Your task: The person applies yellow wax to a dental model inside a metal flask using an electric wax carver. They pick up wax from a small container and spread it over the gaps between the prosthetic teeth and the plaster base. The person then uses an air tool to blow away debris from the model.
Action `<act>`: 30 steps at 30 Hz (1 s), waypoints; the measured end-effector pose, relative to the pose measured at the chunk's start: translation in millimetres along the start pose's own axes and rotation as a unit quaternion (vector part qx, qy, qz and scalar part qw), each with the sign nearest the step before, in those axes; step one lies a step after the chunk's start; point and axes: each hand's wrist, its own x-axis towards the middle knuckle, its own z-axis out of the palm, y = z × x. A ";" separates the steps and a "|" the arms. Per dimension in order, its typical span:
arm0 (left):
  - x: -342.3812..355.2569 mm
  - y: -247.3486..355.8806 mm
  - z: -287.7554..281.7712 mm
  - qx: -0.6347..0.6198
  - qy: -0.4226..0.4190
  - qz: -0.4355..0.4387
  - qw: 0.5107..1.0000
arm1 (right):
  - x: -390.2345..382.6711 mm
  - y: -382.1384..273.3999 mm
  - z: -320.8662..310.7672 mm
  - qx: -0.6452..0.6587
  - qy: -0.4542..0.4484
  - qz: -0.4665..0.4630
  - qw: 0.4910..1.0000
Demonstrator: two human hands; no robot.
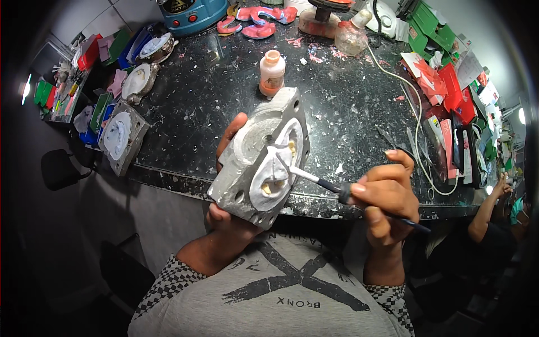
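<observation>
My left hand grips a grey metal flask half from behind and below, tilted up toward me. White plaster with a tooth mould fills its hollow. My right hand pinches a thin black-handled brush like a pen. The brush's white tip touches the plaster near the middle of the mould. A small bottle with an orange cap stands on the dark speckled bench just beyond the flask.
More plaster-filled flask halves lie along the bench's left edge. Pink wax pieces, a blue machine and a clear bottle sit at the back. Red and green boxes crowd the right. Another person's arm shows at right.
</observation>
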 end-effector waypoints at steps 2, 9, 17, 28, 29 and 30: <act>-0.7 2.2 4.1 0.012 0.014 -0.008 1.000 | 5.4 -1.4 -1.2 -0.067 -0.064 -0.043 0.995; 2.3 -6.3 -9.7 -0.045 -0.022 0.038 0.998 | 20.6 -17.6 -4.8 -0.107 -0.077 -0.059 0.990; 6.0 -1.8 -1.3 -0.051 0.045 0.017 0.998 | 22.3 -7.8 -9.9 -0.112 -0.052 -0.072 0.990; 17.7 3.6 -19.3 -0.281 0.070 -0.140 0.947 | 22.7 -11.8 -14.6 -0.093 -0.097 -0.052 0.990; 16.9 4.4 -19.9 -0.304 0.054 -0.148 0.939 | 25.8 -6.8 -11.5 -0.104 -0.068 -0.059 0.990; 15.9 4.9 -20.9 -0.328 0.038 -0.156 0.931 | 29.3 -4.6 -10.1 -0.133 -0.054 -0.060 0.988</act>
